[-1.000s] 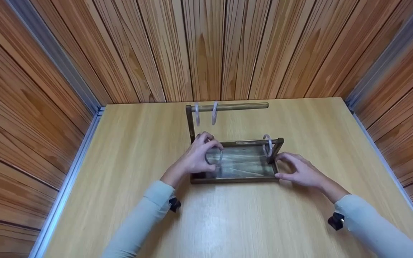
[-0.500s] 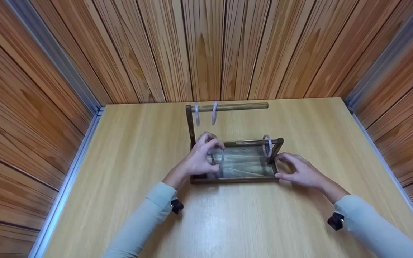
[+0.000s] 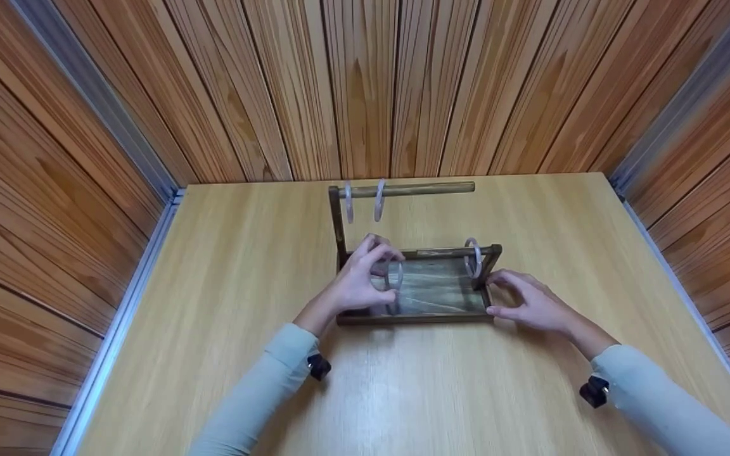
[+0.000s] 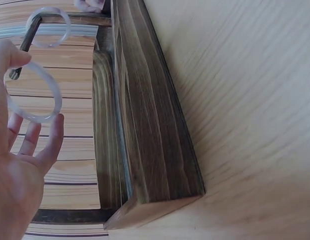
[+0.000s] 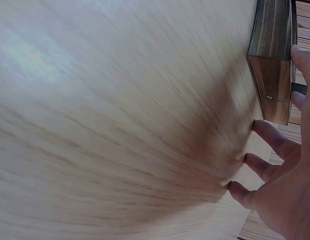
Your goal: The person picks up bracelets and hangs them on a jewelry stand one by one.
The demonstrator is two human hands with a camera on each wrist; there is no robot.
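A dark wooden stand has a shallow tray base [image 3: 416, 319], a long upper bar [image 3: 431, 188] on a left post, and a lower bar [image 3: 441, 252] on a short right post. My left hand [image 3: 355, 285] pinches a pale translucent bangle [image 4: 56, 95] between thumb and fingertips, over the tray's left part. In the left wrist view the lower bar's free end appears within that bangle's outline; whether it passes through, I cannot tell. My right hand [image 3: 533, 301] touches the tray's right end with thumb and index finger. Its other fingertips [image 5: 237, 192] rest on the tabletop.
Two bangles hang on the upper bar, one [image 3: 349, 202] near the post and one [image 3: 379, 201] further right. Another bangle [image 3: 473, 259] hangs at the right end of the lower bar. Wood-plank walls [image 3: 365, 88] enclose the light wooden table [image 3: 244, 253].
My left hand has moved slightly rightward with the bangle, which now appears more edge-on. The right hand, the stand and the hanging bangles have stayed in place.
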